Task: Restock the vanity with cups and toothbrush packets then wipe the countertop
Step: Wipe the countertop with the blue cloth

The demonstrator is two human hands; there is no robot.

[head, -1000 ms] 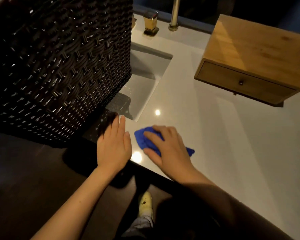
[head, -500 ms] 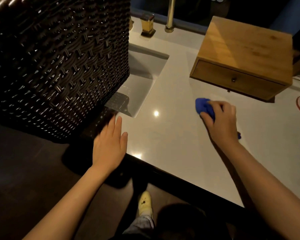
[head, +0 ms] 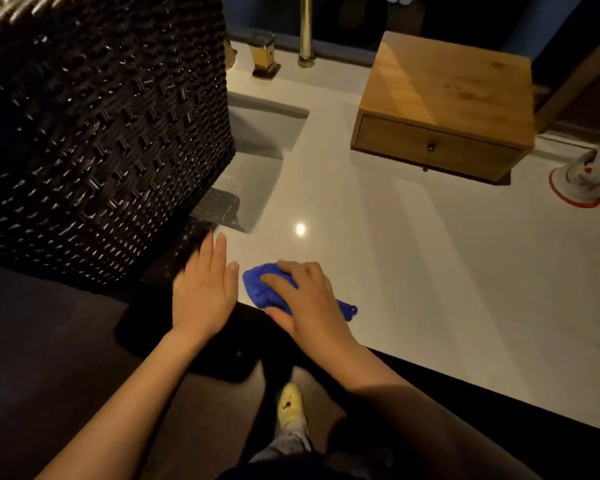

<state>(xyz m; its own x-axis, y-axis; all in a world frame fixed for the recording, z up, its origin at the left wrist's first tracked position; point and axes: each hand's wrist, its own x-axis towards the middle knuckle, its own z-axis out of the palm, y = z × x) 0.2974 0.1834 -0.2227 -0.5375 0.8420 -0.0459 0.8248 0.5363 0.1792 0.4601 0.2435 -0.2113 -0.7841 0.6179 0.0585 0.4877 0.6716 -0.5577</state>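
A blue cloth (head: 262, 289) lies bunched on the white countertop (head: 413, 258) near its front edge. My right hand (head: 307, 299) presses down on the cloth, fingers curled over it. My left hand (head: 205, 289) rests flat with fingers together at the counter's front left corner, just left of the cloth and beside the dark wicker basket (head: 97, 133). White cups with red print (head: 589, 174) lie tipped at the far right edge. No toothbrush packets are in view.
A wooden drawer box (head: 440, 109) stands at the back right. The sunken sink (head: 257, 161) lies behind my left hand, with gold taps (head: 265, 60) at the back. The tall basket fills the left. Below the counter edge is dark floor and my yellow shoe (head: 291, 403).
My right hand swept the blue cloth out toward the wooden box, then back to the front edge beside my left hand. The left hand has stayed in place.
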